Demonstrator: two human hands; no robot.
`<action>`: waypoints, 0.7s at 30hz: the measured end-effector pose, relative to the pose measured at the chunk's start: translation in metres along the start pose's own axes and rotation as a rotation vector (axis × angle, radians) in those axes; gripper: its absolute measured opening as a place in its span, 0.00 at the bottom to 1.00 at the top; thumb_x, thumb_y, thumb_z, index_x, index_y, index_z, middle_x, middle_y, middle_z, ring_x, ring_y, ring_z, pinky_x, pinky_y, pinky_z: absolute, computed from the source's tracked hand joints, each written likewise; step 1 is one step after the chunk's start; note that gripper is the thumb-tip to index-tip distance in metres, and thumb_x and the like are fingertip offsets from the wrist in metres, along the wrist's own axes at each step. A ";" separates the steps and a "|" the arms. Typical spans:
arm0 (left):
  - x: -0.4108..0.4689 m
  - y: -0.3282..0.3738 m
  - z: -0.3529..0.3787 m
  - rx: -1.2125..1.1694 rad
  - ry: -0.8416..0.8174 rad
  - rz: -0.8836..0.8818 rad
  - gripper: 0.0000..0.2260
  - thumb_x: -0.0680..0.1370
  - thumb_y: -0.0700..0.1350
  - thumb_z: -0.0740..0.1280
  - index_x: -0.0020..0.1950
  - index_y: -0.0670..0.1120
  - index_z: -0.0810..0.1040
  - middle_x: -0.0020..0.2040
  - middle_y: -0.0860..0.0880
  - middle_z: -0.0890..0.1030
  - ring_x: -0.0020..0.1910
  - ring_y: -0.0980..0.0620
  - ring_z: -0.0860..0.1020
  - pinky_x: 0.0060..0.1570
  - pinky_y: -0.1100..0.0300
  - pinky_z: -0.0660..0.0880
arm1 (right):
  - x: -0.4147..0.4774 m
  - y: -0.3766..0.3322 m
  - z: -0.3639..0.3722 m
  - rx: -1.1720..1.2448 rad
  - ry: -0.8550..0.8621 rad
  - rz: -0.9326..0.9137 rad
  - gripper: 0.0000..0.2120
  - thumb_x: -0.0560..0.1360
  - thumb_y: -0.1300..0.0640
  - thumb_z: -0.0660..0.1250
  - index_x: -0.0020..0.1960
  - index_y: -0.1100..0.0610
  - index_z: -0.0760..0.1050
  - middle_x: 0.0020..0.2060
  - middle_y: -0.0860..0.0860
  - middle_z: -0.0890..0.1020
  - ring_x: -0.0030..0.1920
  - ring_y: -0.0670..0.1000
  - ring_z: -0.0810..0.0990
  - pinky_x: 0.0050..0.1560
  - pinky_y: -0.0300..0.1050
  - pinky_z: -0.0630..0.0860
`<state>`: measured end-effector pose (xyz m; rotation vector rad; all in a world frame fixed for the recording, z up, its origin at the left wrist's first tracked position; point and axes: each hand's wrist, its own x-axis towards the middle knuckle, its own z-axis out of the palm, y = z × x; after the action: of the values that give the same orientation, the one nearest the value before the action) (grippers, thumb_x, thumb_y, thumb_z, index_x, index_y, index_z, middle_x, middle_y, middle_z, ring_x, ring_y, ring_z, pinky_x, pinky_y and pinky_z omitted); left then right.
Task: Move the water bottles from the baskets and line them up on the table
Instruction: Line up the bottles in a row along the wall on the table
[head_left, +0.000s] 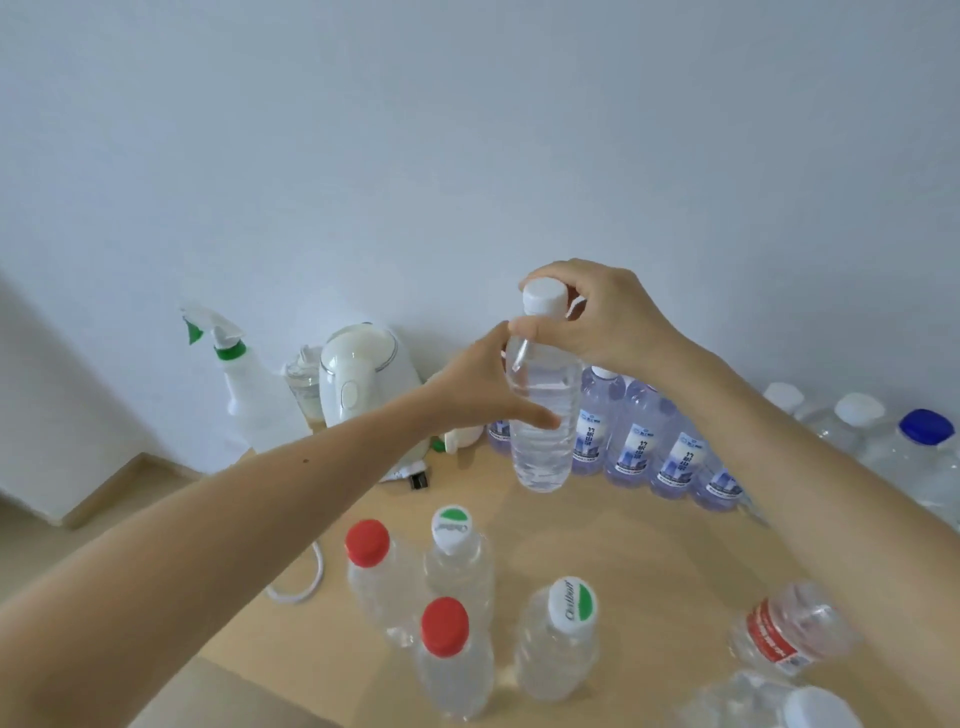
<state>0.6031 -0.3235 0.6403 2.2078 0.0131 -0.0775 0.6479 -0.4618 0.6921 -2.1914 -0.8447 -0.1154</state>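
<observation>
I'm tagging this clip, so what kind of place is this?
Probably a home or small office room: a wooden table against a plain white wall, carrying an electric kettle, a spray bottle and many water bottles.

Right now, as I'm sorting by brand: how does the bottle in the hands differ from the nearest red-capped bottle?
The held bottle has a white cap, the red-capped bottle a red one. The left hand grips the held bottle's body and the right hand its top; the red-capped bottle stands untouched on the table. Both are clear, upright and capped.
</observation>
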 end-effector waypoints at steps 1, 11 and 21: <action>0.003 -0.004 -0.003 0.028 -0.017 0.011 0.35 0.59 0.51 0.80 0.60 0.52 0.66 0.51 0.56 0.76 0.53 0.54 0.76 0.57 0.54 0.75 | 0.003 -0.002 0.006 -0.030 0.016 0.024 0.15 0.67 0.47 0.73 0.50 0.53 0.78 0.45 0.49 0.79 0.40 0.45 0.73 0.40 0.27 0.68; 0.014 -0.057 -0.017 -0.124 -0.108 0.131 0.31 0.60 0.51 0.79 0.57 0.52 0.69 0.54 0.56 0.76 0.54 0.58 0.76 0.51 0.60 0.75 | 0.010 -0.005 0.025 -0.093 0.099 0.228 0.08 0.67 0.50 0.73 0.40 0.53 0.77 0.34 0.42 0.76 0.33 0.36 0.73 0.33 0.26 0.68; 0.020 -0.105 -0.031 -0.236 -0.136 0.159 0.15 0.73 0.40 0.71 0.52 0.54 0.70 0.52 0.60 0.75 0.52 0.57 0.77 0.49 0.66 0.75 | 0.021 0.004 0.047 -0.025 -0.023 0.239 0.09 0.67 0.55 0.74 0.43 0.49 0.75 0.35 0.40 0.75 0.34 0.40 0.72 0.33 0.26 0.68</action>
<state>0.6206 -0.2361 0.5731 1.9562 -0.2179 -0.1310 0.6582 -0.4200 0.6637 -2.3025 -0.5905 0.0172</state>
